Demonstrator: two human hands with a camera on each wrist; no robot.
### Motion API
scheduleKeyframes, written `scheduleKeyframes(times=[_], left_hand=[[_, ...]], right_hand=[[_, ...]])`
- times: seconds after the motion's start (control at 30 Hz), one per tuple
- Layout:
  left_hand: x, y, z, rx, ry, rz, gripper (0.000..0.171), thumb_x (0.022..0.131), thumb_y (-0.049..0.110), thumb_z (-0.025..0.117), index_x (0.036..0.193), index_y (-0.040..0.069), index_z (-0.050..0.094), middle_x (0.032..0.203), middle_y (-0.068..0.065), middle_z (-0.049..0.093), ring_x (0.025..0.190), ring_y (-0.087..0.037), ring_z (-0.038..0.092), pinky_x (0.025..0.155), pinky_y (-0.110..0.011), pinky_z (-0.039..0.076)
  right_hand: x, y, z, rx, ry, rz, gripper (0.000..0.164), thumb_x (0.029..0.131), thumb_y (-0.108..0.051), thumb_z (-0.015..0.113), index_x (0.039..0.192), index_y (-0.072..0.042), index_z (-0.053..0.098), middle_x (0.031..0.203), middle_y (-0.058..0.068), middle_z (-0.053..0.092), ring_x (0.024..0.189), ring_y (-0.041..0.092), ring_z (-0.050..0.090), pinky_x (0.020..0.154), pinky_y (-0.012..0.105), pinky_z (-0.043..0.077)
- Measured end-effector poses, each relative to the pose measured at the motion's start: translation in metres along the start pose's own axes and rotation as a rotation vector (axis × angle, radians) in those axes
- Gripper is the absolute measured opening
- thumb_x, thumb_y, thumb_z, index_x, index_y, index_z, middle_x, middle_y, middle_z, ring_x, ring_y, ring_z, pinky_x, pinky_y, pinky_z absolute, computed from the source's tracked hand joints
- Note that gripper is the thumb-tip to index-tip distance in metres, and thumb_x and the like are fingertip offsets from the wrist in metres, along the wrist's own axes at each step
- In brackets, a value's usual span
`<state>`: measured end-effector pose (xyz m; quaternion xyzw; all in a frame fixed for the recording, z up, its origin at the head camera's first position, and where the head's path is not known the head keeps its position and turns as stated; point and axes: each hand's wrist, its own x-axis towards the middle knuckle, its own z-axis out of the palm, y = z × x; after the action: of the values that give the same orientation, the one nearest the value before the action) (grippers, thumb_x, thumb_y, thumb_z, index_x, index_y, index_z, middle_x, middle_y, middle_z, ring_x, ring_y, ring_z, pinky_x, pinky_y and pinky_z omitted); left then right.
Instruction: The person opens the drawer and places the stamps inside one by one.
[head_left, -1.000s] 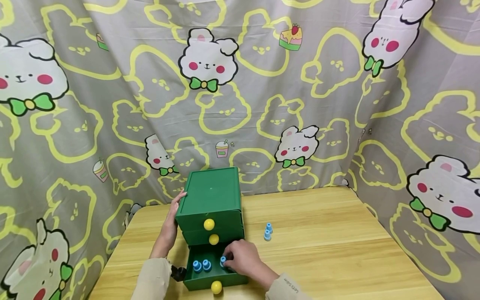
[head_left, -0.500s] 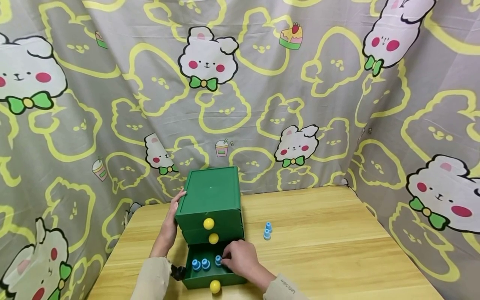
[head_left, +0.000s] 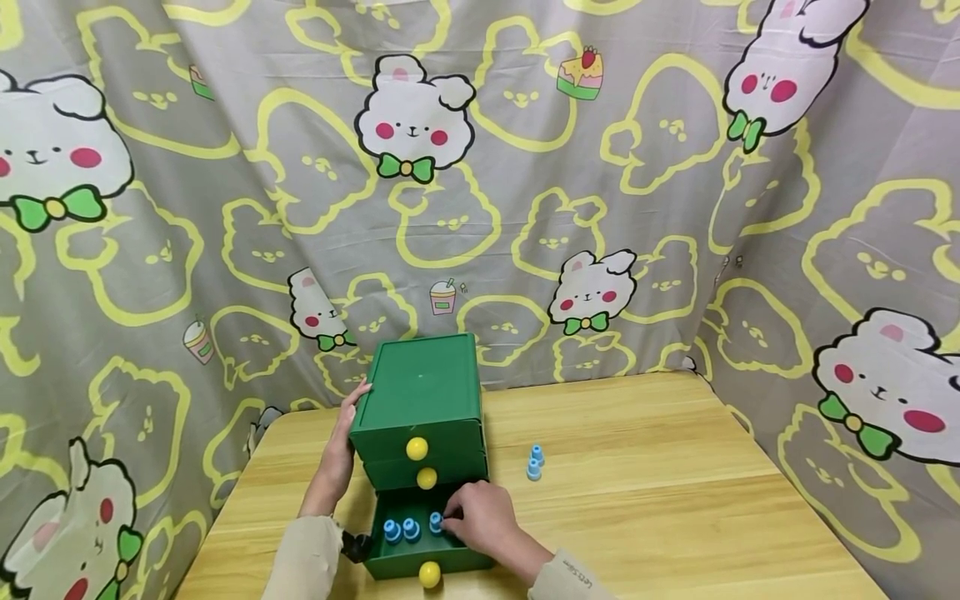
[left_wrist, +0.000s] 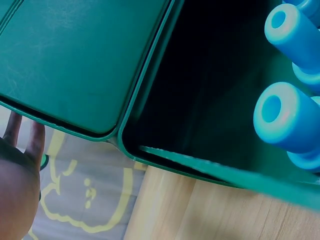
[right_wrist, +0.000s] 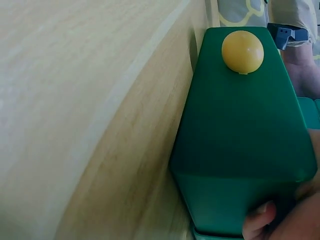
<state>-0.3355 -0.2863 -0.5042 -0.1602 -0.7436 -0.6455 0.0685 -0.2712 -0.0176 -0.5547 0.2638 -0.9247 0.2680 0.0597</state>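
Observation:
A green drawer cabinet (head_left: 420, 379) with yellow ball knobs stands on the table, its bottom drawer (head_left: 397, 569) pulled out. My left hand (head_left: 342, 446) rests along the cabinet's left side, fingers extended against the wall in the left wrist view. Inside the drawer, two blue pegs (head_left: 401, 531) with hollow tops and flared bases stand upright side by side at the left. My right hand (head_left: 483, 518) reaches over the drawer's right wall and pinches a third blue peg (head_left: 437, 522), also upright. Its fingertips are partly hidden; the right wrist view shows only fingers (right_wrist: 260, 219) curling past the drawer wall.
Two more blue pegs (head_left: 535, 462) stand close together on the wooden table (head_left: 645, 483) right of the cabinet. The upper drawers are closed. A patterned curtain (head_left: 495, 208) hangs behind the table and along its sides.
My right hand has shifted the third peg slightly left in the drawer, toward the other two, mostly during the first half second. The left hand and cabinet have stayed put.

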Motion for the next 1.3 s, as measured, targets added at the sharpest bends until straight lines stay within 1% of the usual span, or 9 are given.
scheduleKeyframes(times=[0.17,0.33,0.43,0.53,0.7,0.83,1.07,1.2,1.3], left_hand=[[0.000,-0.001,0.000,-0.001,-0.001,-0.004,0.056,0.113,0.046,0.018,0.162,0.022,0.028,0.175,-0.001,0.000,0.160,-0.036,-0.010,0.117,-0.078,0.000],[0.000,0.000,0.000,-0.002,0.003,-0.006,0.056,0.113,0.047,0.019,0.162,0.022,0.028,0.175,-0.001,0.000,0.160,-0.036,-0.010,0.117,-0.078,0.000],[-0.001,0.001,0.000,-0.005,0.002,-0.008,0.055,0.113,0.047,0.019,0.162,0.023,0.029,0.175,-0.001,0.000,0.160,-0.036,-0.010,0.117,-0.078,0.000],[-0.001,0.001,0.001,-0.007,0.001,-0.007,0.055,0.113,0.047,0.019,0.162,0.023,0.029,0.175,0.000,0.001,0.160,-0.035,-0.010,0.117,-0.078,0.000],[-0.001,0.002,0.001,-0.004,0.007,-0.009,0.055,0.113,0.047,0.019,0.162,0.023,0.030,0.174,-0.001,0.001,0.160,-0.035,-0.009,0.117,-0.078,0.000],[-0.002,0.002,0.001,0.006,0.010,-0.015,0.055,0.113,0.047,0.019,0.162,0.024,0.030,0.175,0.000,0.001,0.160,-0.036,-0.009,0.116,-0.079,0.001],[-0.002,0.001,0.000,0.007,0.011,-0.019,0.056,0.112,0.050,0.019,0.162,0.026,0.030,0.174,0.003,0.002,0.160,-0.034,-0.008,0.117,-0.079,0.001],[-0.002,0.001,0.001,-0.002,0.009,-0.016,0.056,0.112,0.049,0.020,0.162,0.026,0.029,0.174,0.002,0.003,0.160,-0.034,-0.006,0.117,-0.078,0.003],[-0.001,0.001,0.001,-0.002,0.016,-0.017,0.055,0.112,0.049,0.020,0.162,0.026,0.030,0.174,0.002,0.004,0.160,-0.034,-0.004,0.117,-0.078,0.004]], right_hand=[[-0.002,0.005,-0.005,0.071,-0.061,-0.039,0.006,0.090,-0.029,0.082,0.094,-0.025,0.083,0.084,-0.018,0.073,0.075,-0.006,0.059,0.064,0.019,0.047],[-0.005,0.017,-0.018,0.152,-0.149,-0.119,0.014,0.096,-0.027,0.075,0.108,-0.025,0.081,0.100,-0.019,0.074,0.092,-0.004,0.065,0.080,0.021,0.054],[-0.006,0.027,-0.030,0.233,-0.151,-0.152,0.018,0.099,-0.027,0.071,0.114,-0.023,0.080,0.106,-0.015,0.074,0.096,-0.001,0.064,0.084,0.023,0.055],[-0.008,0.039,-0.042,0.364,-0.133,-0.153,0.020,0.101,-0.027,0.069,0.116,-0.018,0.080,0.107,-0.010,0.076,0.093,-0.002,0.064,0.080,0.024,0.055],[-0.012,0.065,-0.057,0.523,-0.098,-0.081,0.025,0.102,-0.032,0.067,0.109,-0.011,0.080,0.102,-0.002,0.078,0.087,0.002,0.066,0.073,0.026,0.058],[-0.011,0.088,-0.066,0.585,-0.035,0.012,0.025,0.102,-0.030,0.067,0.107,-0.008,0.079,0.100,0.008,0.077,0.083,0.020,0.068,0.067,0.037,0.062],[-0.004,0.127,-0.067,0.471,0.197,0.196,0.022,0.101,-0.016,0.068,0.122,-0.012,0.075,0.109,0.002,0.075,0.100,0.021,0.068,0.083,0.033,0.056],[-0.005,0.145,-0.060,0.463,0.195,0.270,0.036,0.100,-0.009,0.067,0.137,-0.007,0.066,0.126,0.013,0.071,0.117,0.033,0.065,0.096,0.047,0.056],[-0.006,0.153,-0.055,0.463,0.154,0.297,0.038,0.101,-0.010,0.066,0.139,-0.006,0.064,0.132,0.018,0.068,0.120,0.038,0.064,0.099,0.052,0.055]])
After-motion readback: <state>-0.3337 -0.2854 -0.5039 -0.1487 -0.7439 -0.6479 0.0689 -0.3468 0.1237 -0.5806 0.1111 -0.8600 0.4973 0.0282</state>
